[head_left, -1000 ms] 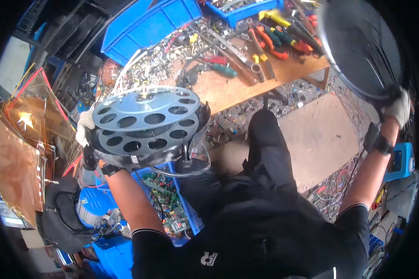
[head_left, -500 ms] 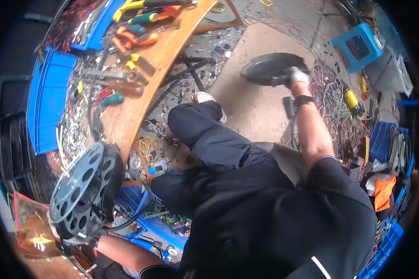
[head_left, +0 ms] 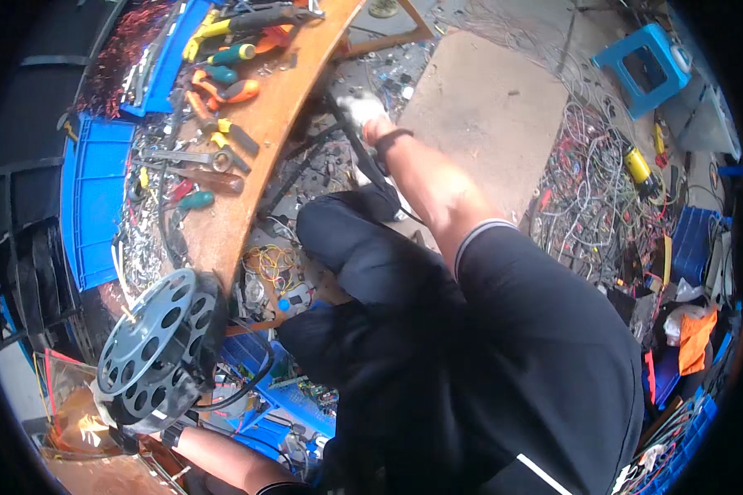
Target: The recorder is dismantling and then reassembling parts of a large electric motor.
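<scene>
"Step in hand, judging from the pose?"

"Supporting the perforated twin-disc reel [head_left: 146, 332] with the left hand [head_left: 136, 429] while stretching the right hand [head_left: 362, 109] well away from it."

"Exact whereabouts of the reel?"

"Just off the near end of the wooden tabletop [head_left: 285, 95], tilted. Gripped low on the rim by the left hand, fingers mostly hidden."

"And the right hand?"

"White-gloved, beyond the tabletop's right edge, near a dark bar [head_left: 363, 150] of unclear kind. Too blurred: cannot tell whether closed on anything or spread."

"Anything else around the tabletop?"

"Below its near end, a looping black cable [head_left: 233, 401], possibly attached to the reel, but impossible to confirm. On top, a green-handled screwdriver [head_left: 196, 200] and orange-handled pliers [head_left: 238, 91]. On the floor to its right, a flat brown board [head_left: 495, 99]."

"Demands of the next move?"

"Probably a firm left grip, given such a bulky load in one hand. Also some care over the cable, easily snagged on the tabletop's near end. For the right hand, a clearer look before trusting any hold."
</scene>
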Available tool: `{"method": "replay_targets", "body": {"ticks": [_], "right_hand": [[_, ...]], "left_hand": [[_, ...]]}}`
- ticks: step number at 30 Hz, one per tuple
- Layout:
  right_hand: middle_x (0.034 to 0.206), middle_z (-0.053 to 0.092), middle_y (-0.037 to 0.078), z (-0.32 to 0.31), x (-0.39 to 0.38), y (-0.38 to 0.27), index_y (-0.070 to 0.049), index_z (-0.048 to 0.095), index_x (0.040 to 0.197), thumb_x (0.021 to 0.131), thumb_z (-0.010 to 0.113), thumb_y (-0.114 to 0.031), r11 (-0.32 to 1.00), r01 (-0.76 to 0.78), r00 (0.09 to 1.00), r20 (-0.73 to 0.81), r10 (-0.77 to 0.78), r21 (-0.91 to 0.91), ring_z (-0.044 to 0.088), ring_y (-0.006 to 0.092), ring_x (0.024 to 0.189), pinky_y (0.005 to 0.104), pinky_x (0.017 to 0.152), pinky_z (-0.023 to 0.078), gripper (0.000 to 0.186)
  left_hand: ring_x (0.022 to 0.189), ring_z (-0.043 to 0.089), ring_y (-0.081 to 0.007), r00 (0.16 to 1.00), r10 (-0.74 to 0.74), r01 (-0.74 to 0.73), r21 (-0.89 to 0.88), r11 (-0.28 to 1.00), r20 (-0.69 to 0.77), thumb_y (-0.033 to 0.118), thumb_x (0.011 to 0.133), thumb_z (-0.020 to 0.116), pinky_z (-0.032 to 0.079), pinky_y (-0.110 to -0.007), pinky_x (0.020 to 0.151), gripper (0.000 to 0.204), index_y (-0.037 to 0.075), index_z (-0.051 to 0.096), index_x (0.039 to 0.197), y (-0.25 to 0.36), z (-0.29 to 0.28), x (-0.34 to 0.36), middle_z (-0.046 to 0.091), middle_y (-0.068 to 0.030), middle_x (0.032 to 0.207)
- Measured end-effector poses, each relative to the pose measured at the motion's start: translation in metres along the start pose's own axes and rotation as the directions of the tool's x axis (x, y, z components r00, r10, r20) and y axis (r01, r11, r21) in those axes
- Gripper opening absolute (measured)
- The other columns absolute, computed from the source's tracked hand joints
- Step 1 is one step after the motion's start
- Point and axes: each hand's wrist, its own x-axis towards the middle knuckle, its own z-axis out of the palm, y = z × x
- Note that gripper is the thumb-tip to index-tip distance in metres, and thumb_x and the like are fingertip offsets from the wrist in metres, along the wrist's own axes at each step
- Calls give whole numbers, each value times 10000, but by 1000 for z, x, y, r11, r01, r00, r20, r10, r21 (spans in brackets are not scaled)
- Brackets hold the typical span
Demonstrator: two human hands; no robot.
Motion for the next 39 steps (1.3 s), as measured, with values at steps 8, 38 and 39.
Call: {"method": "replay_targets", "body": {"ticks": [8,38,39], "right_hand": [[866,721,75,-41,-167,-86,-49,714,992,974,694,-406,982,155,721,692,-37,-109,693,181,776,349,693,571,358],[1351,614,142,60,-398,-208,-78,496,1445,962,637,-317,715,-687,267,960,81,131,653,333,1185,608,809,622,557],[1325,621,131,57,-401,-213,-76,508,1430,947,651,-295,754,-635,356,930,92,168,657,326,1164,594,793,623,549]], "left_hand": [[1166,621,-164,977,19,66,392,918,-210,315,1001,560,496,-397,979,277,132,681,1170,71,17,5,672,-32,1205],[1216,630,-237,701,-594,323,-567,758,-395,287,1024,597,460,-386,1094,455,-8,626,1369,102,59,-41,674,-122,1340],[1202,639,-235,694,-647,400,-578,711,-315,236,995,607,467,-380,1083,441,-13,634,1358,102,53,-48,691,-121,1311]]}}
